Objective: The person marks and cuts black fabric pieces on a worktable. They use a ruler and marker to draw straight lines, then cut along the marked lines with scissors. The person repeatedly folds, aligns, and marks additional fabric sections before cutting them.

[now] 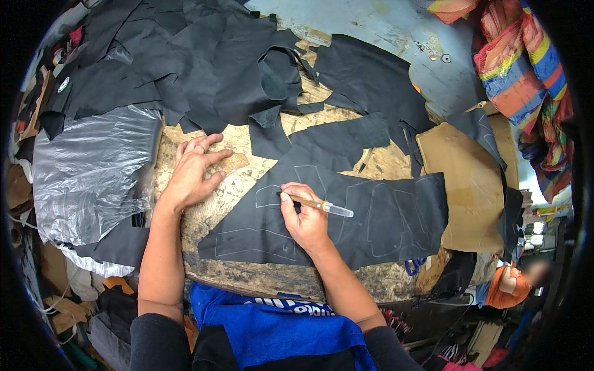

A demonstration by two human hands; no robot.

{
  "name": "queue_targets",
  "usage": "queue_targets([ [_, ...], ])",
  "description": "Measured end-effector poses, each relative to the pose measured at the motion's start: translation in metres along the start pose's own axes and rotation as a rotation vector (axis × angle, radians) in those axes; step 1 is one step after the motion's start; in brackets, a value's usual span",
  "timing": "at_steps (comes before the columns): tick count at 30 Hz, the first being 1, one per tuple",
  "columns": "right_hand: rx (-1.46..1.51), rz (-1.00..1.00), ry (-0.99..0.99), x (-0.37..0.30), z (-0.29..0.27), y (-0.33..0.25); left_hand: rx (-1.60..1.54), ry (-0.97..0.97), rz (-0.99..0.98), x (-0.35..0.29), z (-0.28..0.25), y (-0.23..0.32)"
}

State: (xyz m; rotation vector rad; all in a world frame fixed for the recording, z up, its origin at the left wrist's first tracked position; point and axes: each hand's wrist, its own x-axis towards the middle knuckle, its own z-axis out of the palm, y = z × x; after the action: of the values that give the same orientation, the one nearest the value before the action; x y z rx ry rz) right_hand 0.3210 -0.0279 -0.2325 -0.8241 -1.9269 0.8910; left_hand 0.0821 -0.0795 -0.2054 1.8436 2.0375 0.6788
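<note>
My right hand grips a pen with a brown barrel and a clear end. Its fingers rest on a black leather sheet, beside a pale outlined shape. Several other shapes are traced in thin light lines across the sheet. My left hand lies flat with fingers spread on the worn wooden board, left of the sheet. By its fingertips is a small tan piece, partly covered by the hand; I cannot tell what it is made of.
Crumpled black leather is piled along the far side. Clear plastic sheeting lies at left, brown cardboard at right. Blue-handled scissors seem to lie at the near edge. A person in orange is at far right.
</note>
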Motion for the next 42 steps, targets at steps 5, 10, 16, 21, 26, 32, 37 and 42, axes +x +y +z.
queue_targets([
  [5,0.138,0.031,0.137,0.000,-0.017,0.001,0.006,0.041,0.005,0.000,0.003,0.000],
  [10,0.128,0.172,0.412,-0.010,-0.075,-0.004,0.128,0.311,0.049,-0.001,0.011,0.019],
  [16,-0.383,0.033,0.116,-0.089,-0.113,-0.034,-0.035,0.163,-0.011,-0.018,0.025,0.063],
  [21,-0.466,-0.055,-0.055,-0.128,-0.111,-0.042,-0.185,-0.298,-0.205,-0.015,0.020,0.083],
  [26,-0.290,-0.237,0.083,-0.129,-0.112,-0.057,-1.280,-0.167,-0.375,-0.055,-0.053,0.092],
  [32,-0.054,-0.397,0.370,-0.120,-0.114,-0.076,-1.534,0.032,-0.261,-0.063,-0.068,0.124],
  [37,-0.461,-0.595,0.423,-0.122,-0.128,-0.103,-1.222,-0.504,0.186,-0.028,-0.001,0.132],
  [42,-0.637,-0.165,-0.142,-0.108,-0.079,-0.096,-0.892,0.239,0.077,-0.019,0.054,0.094],
])
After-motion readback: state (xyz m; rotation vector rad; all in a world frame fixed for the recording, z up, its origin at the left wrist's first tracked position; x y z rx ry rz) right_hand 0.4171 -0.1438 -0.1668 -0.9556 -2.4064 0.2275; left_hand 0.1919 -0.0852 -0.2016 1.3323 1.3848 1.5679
